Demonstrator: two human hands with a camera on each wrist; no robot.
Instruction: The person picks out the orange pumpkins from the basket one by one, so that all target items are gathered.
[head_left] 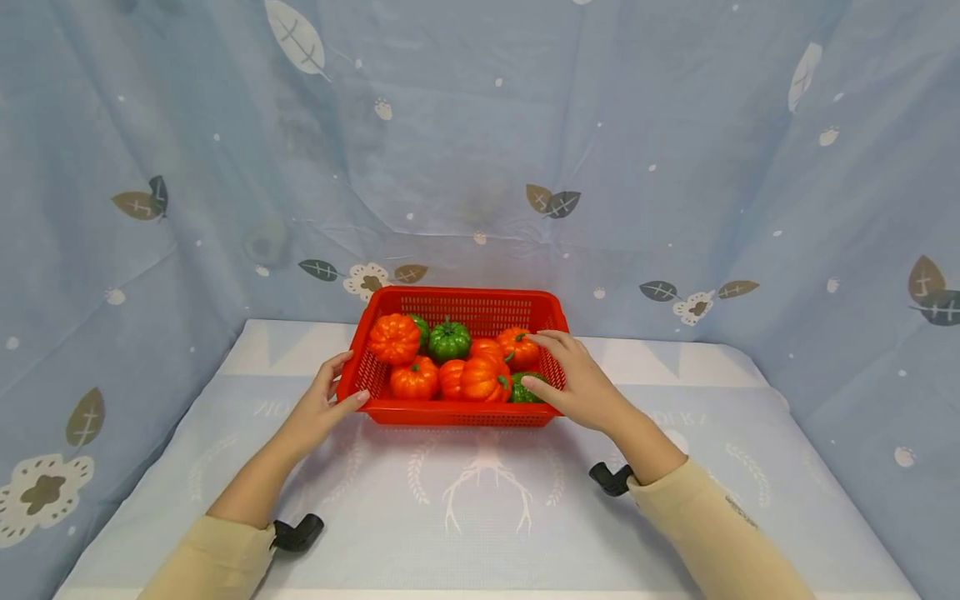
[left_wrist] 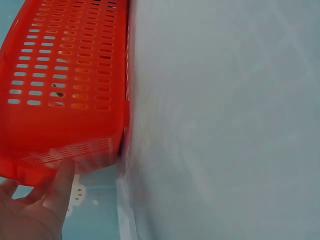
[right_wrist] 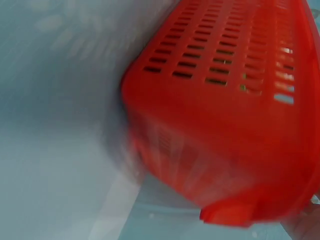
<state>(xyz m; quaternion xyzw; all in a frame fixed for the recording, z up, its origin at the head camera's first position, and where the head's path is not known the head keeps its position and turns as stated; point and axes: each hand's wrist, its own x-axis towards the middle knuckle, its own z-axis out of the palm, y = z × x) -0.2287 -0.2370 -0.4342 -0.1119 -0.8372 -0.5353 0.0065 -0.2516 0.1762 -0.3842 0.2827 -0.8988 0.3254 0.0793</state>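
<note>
A red plastic basket (head_left: 465,412) with slotted walls stands toward the back of the table. Inside lie several orange ribbed pumpkins (head_left: 415,379) and a few green ones (head_left: 450,340), small and glossy. At the basket's left front corner is my left hand (head_left: 318,408), thumb along the front rim and fingers by the left rim. In the left wrist view its straight thumb (left_wrist: 62,187) lies against the slotted wall. My right hand (head_left: 581,387) is over the right end, fingers spread and slightly bent above the rim; only a bit of it shows in the right wrist view.
The white and pale blue cloth-covered table (head_left: 487,533) reaches in front of the basket and to both sides. A blue leaf-patterned curtain (head_left: 480,150) hangs close behind and at the sides. Black wrist mounts (head_left: 298,533) stick out from both cuffs.
</note>
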